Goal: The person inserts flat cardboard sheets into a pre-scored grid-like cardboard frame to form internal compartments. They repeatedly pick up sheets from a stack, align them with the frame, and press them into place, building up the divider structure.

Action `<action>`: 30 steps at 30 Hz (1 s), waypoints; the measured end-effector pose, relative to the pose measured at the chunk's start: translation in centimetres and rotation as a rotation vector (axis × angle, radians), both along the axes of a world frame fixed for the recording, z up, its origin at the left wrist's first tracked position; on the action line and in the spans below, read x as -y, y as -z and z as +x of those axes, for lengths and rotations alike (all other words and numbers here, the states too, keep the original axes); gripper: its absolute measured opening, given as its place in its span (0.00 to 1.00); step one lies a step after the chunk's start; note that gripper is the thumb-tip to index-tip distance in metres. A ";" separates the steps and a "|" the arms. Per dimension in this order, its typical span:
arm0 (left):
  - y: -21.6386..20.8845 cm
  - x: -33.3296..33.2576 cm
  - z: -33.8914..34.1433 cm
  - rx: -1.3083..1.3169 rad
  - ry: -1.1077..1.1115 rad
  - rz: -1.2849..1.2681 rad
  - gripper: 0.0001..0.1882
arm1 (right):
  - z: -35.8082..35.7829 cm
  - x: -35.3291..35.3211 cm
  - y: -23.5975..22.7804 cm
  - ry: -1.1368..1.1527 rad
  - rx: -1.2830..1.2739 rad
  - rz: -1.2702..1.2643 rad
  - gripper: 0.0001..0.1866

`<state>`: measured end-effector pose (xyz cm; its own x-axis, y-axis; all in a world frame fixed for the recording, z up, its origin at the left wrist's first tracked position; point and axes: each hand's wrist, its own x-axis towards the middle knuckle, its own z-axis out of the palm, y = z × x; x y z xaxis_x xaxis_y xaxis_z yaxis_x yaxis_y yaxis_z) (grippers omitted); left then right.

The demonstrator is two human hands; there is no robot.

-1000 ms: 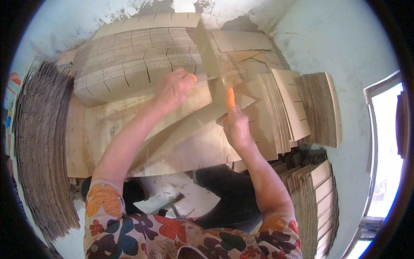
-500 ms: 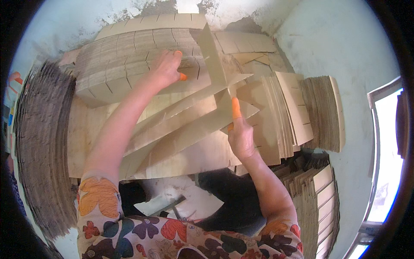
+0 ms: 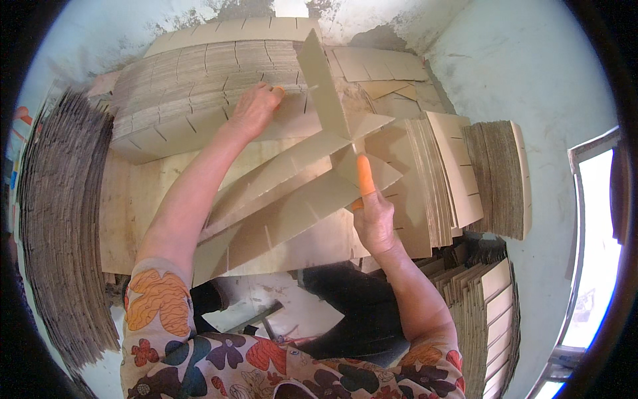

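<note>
My left hand is at the front of a long row of slotted cardboard strips, its orange-capped fingers drawn together on the front strip's upper edge. The thumb is mostly hidden. My right hand grips the right end of a partly joined cardboard divider, orange covers on its index finger and thumb. Two long strips of this divider run side by side toward my left forearm. A cross strip stands up from them, slanting away to the far side.
Upright cardboard strips are stacked along the left. More slotted sheets lean at the right, with another stack by the wall. Below them stands a further stack. A pale wooden board lies under the work.
My left thumb and fingers have come together on the front strip's edge. The divider has swung slightly, its near end shifting right, with my right hand still gripping it.
</note>
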<state>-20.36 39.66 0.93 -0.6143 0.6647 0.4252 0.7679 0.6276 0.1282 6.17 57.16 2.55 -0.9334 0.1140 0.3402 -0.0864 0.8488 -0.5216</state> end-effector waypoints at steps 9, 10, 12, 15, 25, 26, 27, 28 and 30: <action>-0.2 0.2 -0.4 -0.091 0.066 0.020 0.04 | 0.6 -0.3 -0.1 0.012 -0.015 0.025 0.45; -0.4 0.2 -0.4 -0.154 0.105 0.065 0.04 | 0.6 -0.3 -0.2 0.013 -0.004 0.022 0.45; -0.6 0.4 -0.3 -0.171 0.116 0.098 0.04 | 0.6 -0.2 -0.4 0.013 0.020 0.015 0.45; -1.0 0.4 0.1 -0.124 0.056 0.107 0.05 | 0.6 -0.1 -0.7 0.011 0.040 0.009 0.46; -2.5 0.0 1.2 -0.037 0.058 0.123 0.05 | 0.7 -0.1 -1.1 0.035 0.057 0.044 0.46; -2.7 -0.1 1.4 -0.043 0.068 0.134 0.05 | 0.8 -0.1 -1.2 0.029 0.062 0.041 0.46; -2.8 0.0 1.5 -0.049 0.078 0.146 0.05 | 0.8 -0.2 -1.3 0.024 0.067 0.037 0.46; -3.0 0.0 1.7 -0.056 0.088 0.158 0.05 | 0.8 -0.2 -1.3 0.020 0.054 0.030 0.47; -3.3 0.0 2.0 -0.065 0.114 0.185 0.05 | 1.0 -0.2 -1.4 0.011 0.027 0.017 0.47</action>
